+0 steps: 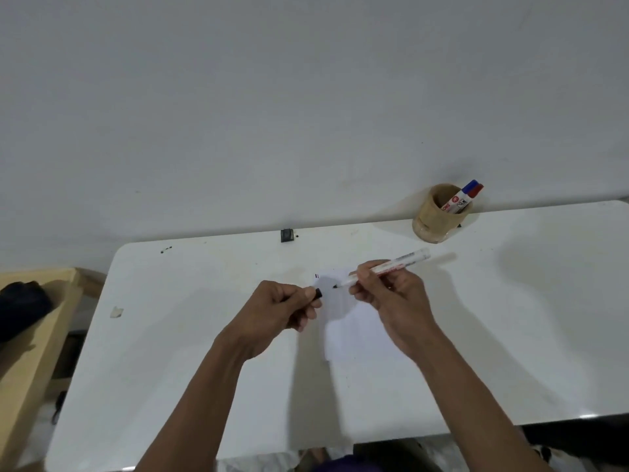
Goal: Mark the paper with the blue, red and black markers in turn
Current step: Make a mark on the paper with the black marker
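Observation:
My right hand [388,298] holds the uncapped black marker [405,263], a white barrel whose black tip points left and hovers just above the paper [357,321]. My left hand [282,308] pinches the marker's black cap [318,293], a short way left of the tip. The white paper lies on the white table [170,352] under both hands; small blue and red strokes [317,275] show near its top left corner. The blue marker [468,189] and the red marker [474,191] stand capped in a tan cup [439,221] at the back right.
A small black object [287,235] sits at the table's far edge against the white wall. A scrap of tape [116,312] lies at the table's left. A wooden bench [30,335] with a dark bundle [20,308] stands left of the table.

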A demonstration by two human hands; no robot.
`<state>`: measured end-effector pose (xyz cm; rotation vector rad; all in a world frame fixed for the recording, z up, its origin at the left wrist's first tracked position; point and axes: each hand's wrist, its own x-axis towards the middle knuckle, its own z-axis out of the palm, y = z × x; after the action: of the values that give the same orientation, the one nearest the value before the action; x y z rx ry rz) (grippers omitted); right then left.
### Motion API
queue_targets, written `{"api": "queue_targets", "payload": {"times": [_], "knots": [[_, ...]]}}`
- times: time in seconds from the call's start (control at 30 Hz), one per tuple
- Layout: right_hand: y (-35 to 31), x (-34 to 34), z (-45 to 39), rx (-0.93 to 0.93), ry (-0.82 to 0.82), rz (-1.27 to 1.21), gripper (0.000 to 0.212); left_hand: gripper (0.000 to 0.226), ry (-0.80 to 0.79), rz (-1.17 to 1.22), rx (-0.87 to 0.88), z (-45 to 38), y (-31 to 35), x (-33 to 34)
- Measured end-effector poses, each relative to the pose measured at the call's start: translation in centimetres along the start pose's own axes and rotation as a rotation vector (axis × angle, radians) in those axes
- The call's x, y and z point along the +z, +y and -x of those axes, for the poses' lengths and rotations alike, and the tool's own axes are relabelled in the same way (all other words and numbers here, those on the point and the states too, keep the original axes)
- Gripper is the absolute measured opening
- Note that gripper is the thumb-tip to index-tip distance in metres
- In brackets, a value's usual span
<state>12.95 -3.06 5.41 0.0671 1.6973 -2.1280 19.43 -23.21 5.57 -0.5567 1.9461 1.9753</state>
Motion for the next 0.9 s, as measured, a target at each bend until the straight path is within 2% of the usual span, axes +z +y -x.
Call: {"api": "queue_targets", "payload": {"times": [0.07, 0.13, 0.23, 0.43, 0.67, 0.77, 0.83, 0.9], "knots": [[-0.7, -1.4, -1.7, -0.018, 0.032, -0.027, 0.011, 0.018, 0.102, -0.124, -0.030, -1.6, -0.3, -0.6], [-1.0, -2.8, -3.0, -0.030, 0.051, -0.009, 0.004, 0.009, 0.294, -0.365, -0.012, -3.6, -0.4, -0.9], [-0.4, -3.9, -4.1, -0.006, 0.083, -0.004, 0.006, 0.010, 0.514, -0.573, 0.003, -6.7, 0.0, -0.8], [0.8, -3.7, -5.4, 0.050, 0.145, -0.037, 0.013, 0.008, 0.520, -0.818, -0.041, -11.1, -1.0, -1.4], [1.7, -3.8, -6.0, 0.096, 0.129, -0.006, 0.014, 0.014, 0.507, -0.816, -0.080, -12.3, -1.7, -1.1], [2.0, -3.9, -6.1, 0.094, 0.104, 0.013, 0.015, 0.033, 0.501, -0.802, -0.103, -11.9, -2.0, -1.0], [2.2, -4.0, -6.0, 0.084, 0.090, 0.034, 0.015, 0.045, 0.568, -0.785, -0.109, -10.8, -2.3, -0.6], [2.4, -3.9, -6.0, 0.067, 0.077, 0.076, 0.016, 0.043, 0.683, -0.760, -0.053, -8.9, -3.0, 0.4]]}}
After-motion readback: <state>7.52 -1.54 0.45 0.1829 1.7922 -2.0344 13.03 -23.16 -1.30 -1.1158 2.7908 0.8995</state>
